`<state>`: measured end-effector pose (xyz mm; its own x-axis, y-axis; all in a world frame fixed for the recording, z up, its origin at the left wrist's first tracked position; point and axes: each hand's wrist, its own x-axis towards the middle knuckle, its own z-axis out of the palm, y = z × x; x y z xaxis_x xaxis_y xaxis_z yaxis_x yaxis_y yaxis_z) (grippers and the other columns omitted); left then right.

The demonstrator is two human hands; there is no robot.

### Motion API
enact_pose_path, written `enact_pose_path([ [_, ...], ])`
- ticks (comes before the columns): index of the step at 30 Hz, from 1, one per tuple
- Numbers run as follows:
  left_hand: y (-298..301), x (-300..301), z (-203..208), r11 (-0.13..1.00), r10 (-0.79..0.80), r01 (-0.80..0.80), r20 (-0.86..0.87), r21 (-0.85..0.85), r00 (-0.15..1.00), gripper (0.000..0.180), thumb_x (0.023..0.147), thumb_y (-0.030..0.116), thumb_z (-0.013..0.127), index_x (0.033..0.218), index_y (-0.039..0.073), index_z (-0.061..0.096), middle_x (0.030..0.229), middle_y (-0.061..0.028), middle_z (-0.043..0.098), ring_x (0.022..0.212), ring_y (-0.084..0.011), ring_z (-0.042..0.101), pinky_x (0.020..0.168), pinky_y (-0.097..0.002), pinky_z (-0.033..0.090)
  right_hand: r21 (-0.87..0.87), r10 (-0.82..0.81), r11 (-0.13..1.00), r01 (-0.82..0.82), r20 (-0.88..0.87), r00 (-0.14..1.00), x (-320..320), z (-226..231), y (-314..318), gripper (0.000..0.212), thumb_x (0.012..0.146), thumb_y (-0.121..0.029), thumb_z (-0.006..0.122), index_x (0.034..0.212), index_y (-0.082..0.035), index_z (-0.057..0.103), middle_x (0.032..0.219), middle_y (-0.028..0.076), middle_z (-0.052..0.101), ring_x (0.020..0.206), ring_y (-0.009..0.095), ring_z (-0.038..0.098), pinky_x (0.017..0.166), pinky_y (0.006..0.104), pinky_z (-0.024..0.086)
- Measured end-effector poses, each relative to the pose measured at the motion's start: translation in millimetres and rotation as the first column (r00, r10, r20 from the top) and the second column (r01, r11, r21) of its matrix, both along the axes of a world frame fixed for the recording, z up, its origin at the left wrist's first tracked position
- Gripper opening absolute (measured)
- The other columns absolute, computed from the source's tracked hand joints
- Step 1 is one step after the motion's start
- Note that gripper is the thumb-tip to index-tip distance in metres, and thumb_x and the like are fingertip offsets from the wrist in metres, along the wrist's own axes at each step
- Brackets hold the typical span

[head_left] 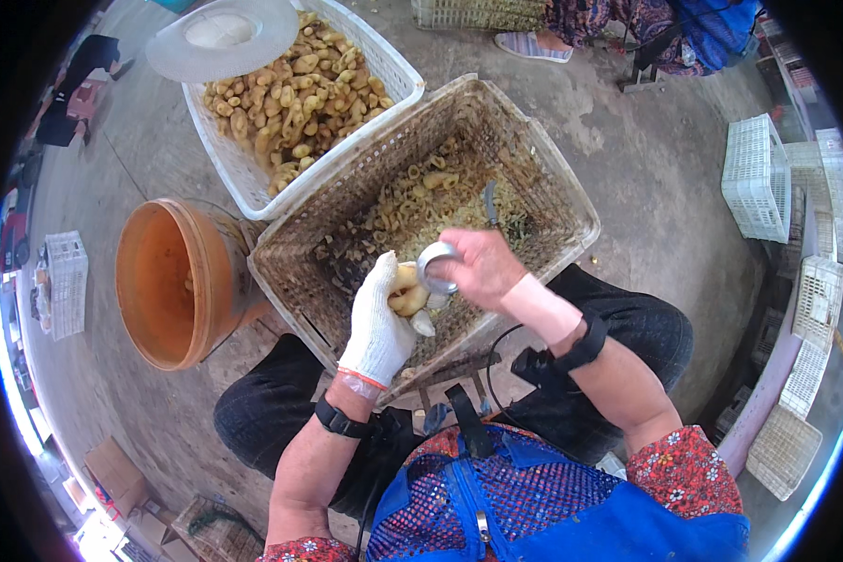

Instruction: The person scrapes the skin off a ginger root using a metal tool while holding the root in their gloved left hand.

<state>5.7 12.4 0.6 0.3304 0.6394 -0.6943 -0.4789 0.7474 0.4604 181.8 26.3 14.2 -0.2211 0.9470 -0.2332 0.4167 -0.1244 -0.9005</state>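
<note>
My left hand [378,323], in a white knit glove, is closed around a pale yellow, lumpy root-like piece [408,297]. My bare right hand [482,270] grips a silver ring-shaped tool [428,269] right beside that piece. Both hands are over the near side of a dirty white plastic crate [557,173]. Brown and yellowish peelings [412,201] cover its bottom. A dark curved blade [490,204] shows just beyond my right hand; whether it belongs to the ring tool I cannot tell.
A white crate [398,75] full of yellow-brown lumpy pieces stands beyond, with a pale brimmed hat [223,42] over its corner. An orange bucket [164,281] is at left. White crates [757,178] line the right side. Another person's foot [534,45] shows at the top.
</note>
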Motion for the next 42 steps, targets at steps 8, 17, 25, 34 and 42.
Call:
enact_pose_path([
  [8, 0.5, 4.0, 13.1, 0.996, 0.081, -0.080, -0.019, 0.036, 0.997, 0.049, 0.094, 0.048, 0.047, 0.097, 0.001, 0.059, 0.083, -0.0120, 0.064, 0.069, -0.0211, 0.063, 0.041, -0.0271, 0.045, -0.105, -0.161, 0.983, 0.153, -0.063, 0.985, 23.1, 2.3, 17.0, 0.021, 0.081, -0.023, 0.066, 0.091, -0.005, 0.065, 0.083, 0.015, 0.066, 0.077, 0.027, 0.065, 0.070, 0.0353, 0.050],
  [17, -1.6, -0.7, 26.4, 0.994, -0.060, 0.073, -0.164, 0.079, 0.985, 0.046, 0.094, 0.046, 0.047, 0.097, 0.001, 0.056, 0.084, -0.0124, 0.059, 0.072, -0.0250, 0.063, 0.047, -0.0309, 0.052, 0.088, -0.196, 0.980, 0.176, 0.523, 0.829, 48.0, -16.6, 36.5, 0.019, 0.081, -0.022, 0.067, 0.090, -0.005, 0.065, 0.081, 0.012, 0.067, 0.073, 0.020, 0.063, 0.069, 0.0329, 0.049],
  [25, 6.3, -3.5, 9.9, 0.970, 0.153, -0.141, 0.045, -0.198, 0.987, 0.055, 0.090, 0.056, 0.053, 0.099, 0.002, 0.057, 0.089, -0.0129, 0.063, 0.066, -0.0238, 0.059, 0.046, -0.0272, 0.043, -0.142, -0.169, 0.978, 0.156, -0.085, 0.982, 18.2, 7.5, 19.8, 0.014, 0.086, -0.015, 0.066, 0.093, -0.003, 0.064, 0.082, 0.003, 0.066, 0.074, 0.010, 0.059, 0.069, 0.0277, 0.048],
  [34, -0.4, 2.1, 5.9, 0.994, 0.018, -0.033, -0.138, -0.107, 0.990, 0.038, 0.091, 0.043, 0.056, 0.096, 0.006, 0.053, 0.081, -0.0097, 0.060, 0.058, -0.0205, 0.056, 0.040, -0.0262, 0.040, -0.068, -0.054, 0.996, 0.059, 0.079, 0.995, 11.5, -2.9, 10.1, 0.013, 0.083, -0.016, 0.066, 0.089, -0.006, 0.066, 0.081, 0.008, 0.068, 0.072, 0.017, 0.063, 0.068, 0.0308, 0.050],
  [42, 5.0, -3.5, 2.8, 0.950, 0.204, -0.210, -0.051, -0.229, 0.978, 0.041, 0.089, 0.045, 0.058, 0.095, 0.004, 0.056, 0.084, -0.0112, 0.063, 0.061, -0.0214, 0.058, 0.041, -0.0247, 0.043, -0.126, -0.110, 0.988, 0.092, -0.147, 0.983, 2.8, 3.3, 5.6, 0.017, 0.081, -0.019, 0.068, 0.086, -0.003, 0.063, 0.079, 0.011, 0.066, 0.073, 0.017, 0.062, 0.067, 0.0318, 0.049],
])
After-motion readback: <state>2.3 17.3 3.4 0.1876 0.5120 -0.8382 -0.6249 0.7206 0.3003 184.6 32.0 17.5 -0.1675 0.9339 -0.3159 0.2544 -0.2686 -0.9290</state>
